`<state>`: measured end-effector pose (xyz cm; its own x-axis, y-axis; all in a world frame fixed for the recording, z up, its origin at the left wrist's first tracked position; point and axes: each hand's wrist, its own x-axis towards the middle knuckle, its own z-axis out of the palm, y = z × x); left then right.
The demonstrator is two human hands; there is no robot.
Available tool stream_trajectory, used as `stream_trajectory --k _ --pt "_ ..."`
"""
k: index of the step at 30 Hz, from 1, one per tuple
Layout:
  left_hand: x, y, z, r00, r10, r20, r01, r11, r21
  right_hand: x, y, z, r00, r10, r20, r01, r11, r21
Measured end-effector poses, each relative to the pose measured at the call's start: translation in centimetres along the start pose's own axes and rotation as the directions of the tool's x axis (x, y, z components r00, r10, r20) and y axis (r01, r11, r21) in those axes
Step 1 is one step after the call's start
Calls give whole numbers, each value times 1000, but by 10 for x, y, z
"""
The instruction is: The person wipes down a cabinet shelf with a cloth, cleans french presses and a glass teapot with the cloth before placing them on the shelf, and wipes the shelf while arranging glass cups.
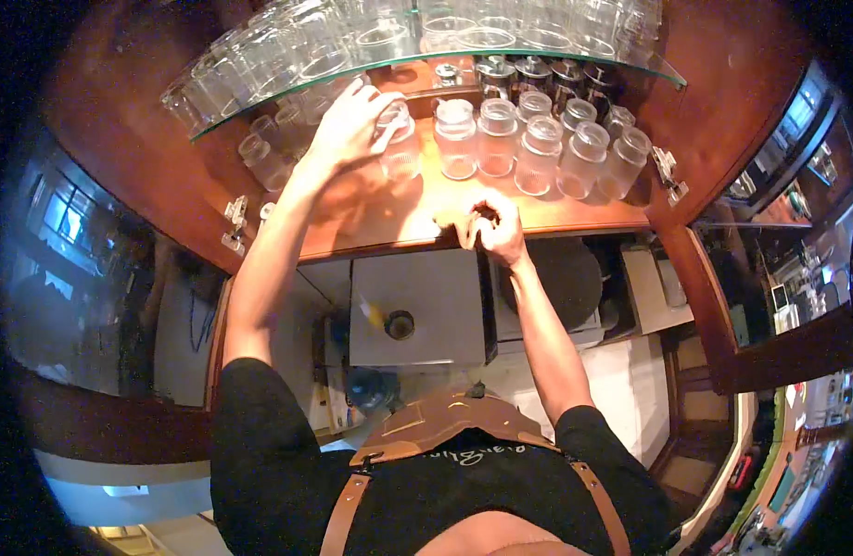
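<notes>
My left hand (352,130) reaches into the cabinet, its thumb and fingers around the top of a clear ribbed glass jar (402,159). That jar stands upright on the wooden shelf (417,218), at the left end of the group. Nearer the shelf's front edge, my right hand (497,230) is closed in a fist. Something tan shows beside its fingers, too blurred to name. To the right of the held jar stand several similar glass jars (457,148), upright with glass tops.
Above hangs a glass shelf (538,57) crowded with clear glasses. Dark metal-topped jars (532,76) stand behind the ribbed ones. Glass-paned doors (760,269) hang open on both sides. Below the shelf edge is a pale box-shaped surface (417,287) with a round hole.
</notes>
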<state>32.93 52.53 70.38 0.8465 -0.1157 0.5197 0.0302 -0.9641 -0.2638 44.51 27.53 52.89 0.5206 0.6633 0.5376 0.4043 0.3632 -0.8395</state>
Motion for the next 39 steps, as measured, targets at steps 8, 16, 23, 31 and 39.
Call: stream_trajectory --k 8,16,23,31,39 --pt "19 88 -4 962 105 -252 -175 946 -274 -60 -41 62 955 -55 291 -40 950 310" --pt "51 112 37 965 130 -228 -187 951 -245 -126 -16 49 942 158 297 -222 955 195" --pt "57 113 52 984 102 -144 -140 948 -285 -160 -15 19 951 307 27 -299 896 329" --pt "52 109 57 970 132 -202 -177 959 -221 -139 -31 23 970 206 -131 -166 951 262" --pt "-24 99 -10 916 -260 -304 142 922 -361 -21 -87 61 933 -318 -170 251 911 -329"
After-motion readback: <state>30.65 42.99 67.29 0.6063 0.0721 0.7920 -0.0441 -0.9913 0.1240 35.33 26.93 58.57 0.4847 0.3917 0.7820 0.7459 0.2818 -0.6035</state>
